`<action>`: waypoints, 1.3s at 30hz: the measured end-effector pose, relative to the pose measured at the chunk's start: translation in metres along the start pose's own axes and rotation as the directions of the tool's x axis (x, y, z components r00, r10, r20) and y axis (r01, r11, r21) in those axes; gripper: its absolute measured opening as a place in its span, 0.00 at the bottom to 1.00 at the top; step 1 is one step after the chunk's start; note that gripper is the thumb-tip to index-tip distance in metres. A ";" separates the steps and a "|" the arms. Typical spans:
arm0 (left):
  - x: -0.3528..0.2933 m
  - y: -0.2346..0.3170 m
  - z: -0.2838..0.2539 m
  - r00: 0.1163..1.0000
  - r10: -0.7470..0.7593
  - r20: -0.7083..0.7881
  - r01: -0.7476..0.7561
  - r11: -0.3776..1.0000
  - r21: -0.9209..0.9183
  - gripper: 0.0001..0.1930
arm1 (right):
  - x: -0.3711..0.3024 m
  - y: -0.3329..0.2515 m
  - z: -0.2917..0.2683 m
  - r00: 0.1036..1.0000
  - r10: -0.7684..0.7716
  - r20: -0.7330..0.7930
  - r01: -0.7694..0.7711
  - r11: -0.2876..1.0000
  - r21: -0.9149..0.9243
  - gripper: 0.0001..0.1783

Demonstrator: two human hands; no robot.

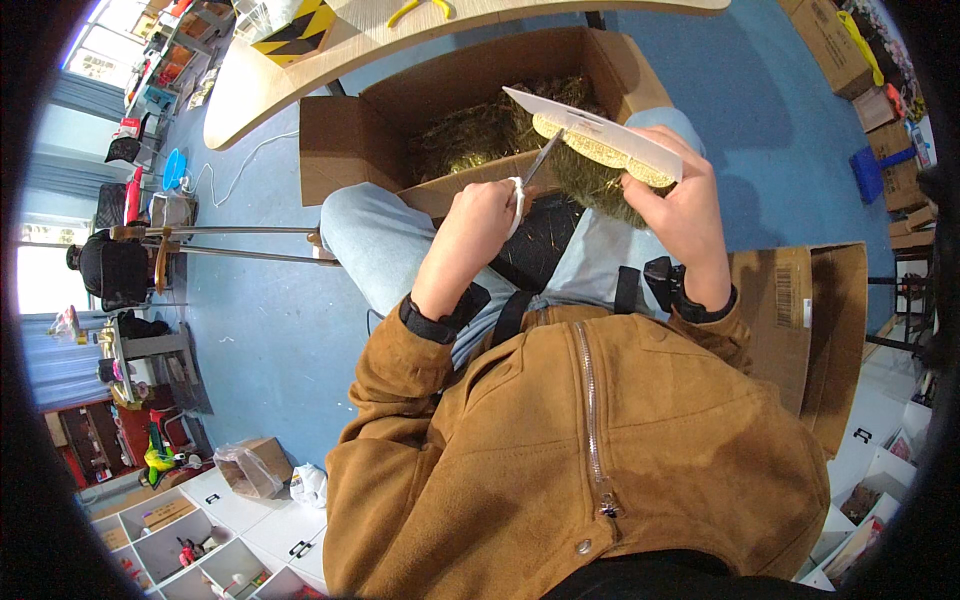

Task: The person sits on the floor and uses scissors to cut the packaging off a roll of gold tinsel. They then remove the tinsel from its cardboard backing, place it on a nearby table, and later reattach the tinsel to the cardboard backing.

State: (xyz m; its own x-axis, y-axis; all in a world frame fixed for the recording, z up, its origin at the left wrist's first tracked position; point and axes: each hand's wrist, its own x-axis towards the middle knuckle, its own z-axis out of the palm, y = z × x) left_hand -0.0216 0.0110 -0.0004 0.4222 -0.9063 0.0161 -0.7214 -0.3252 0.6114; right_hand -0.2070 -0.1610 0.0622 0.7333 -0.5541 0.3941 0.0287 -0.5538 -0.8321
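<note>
Left hand (pixel 478 222) gripping scissors (pixel 530 172), blades angled up-right toward white card (pixel 600 135) clamped in right hand (pixel 680 215), long axis slanting down-right.

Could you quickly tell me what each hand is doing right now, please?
Left hand: closed on white-handled scissors, blades at the tinsel piece.
Right hand: closed, holding a white card with gold tinsel over the box.
</note>
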 end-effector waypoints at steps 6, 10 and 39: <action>-0.002 -0.010 -0.002 0.919 -0.387 0.079 0.344 0.685 -0.642 0.18 | -0.003 0.004 -0.001 0.994 0.112 0.011 -0.112 0.992 0.059 0.17; -0.011 -0.010 -0.002 0.980 -0.163 -0.112 0.155 0.985 -0.080 0.19 | -0.002 0.006 -0.001 0.998 0.059 -0.022 -0.058 0.998 0.014 0.17; -0.006 -0.021 0.003 0.917 -0.387 0.098 0.366 0.718 -0.592 0.20 | -0.001 0.006 -0.001 0.999 0.033 0.005 -0.033 0.999 0.009 0.18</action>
State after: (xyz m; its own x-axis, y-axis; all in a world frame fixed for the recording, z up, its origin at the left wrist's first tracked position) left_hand -0.0109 0.0221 -0.0156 0.6121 -0.7318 -0.2996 -0.0381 -0.4057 0.9132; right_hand -0.2084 -0.1638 0.0571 0.7371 -0.5691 0.3644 0.0108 -0.5293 -0.8484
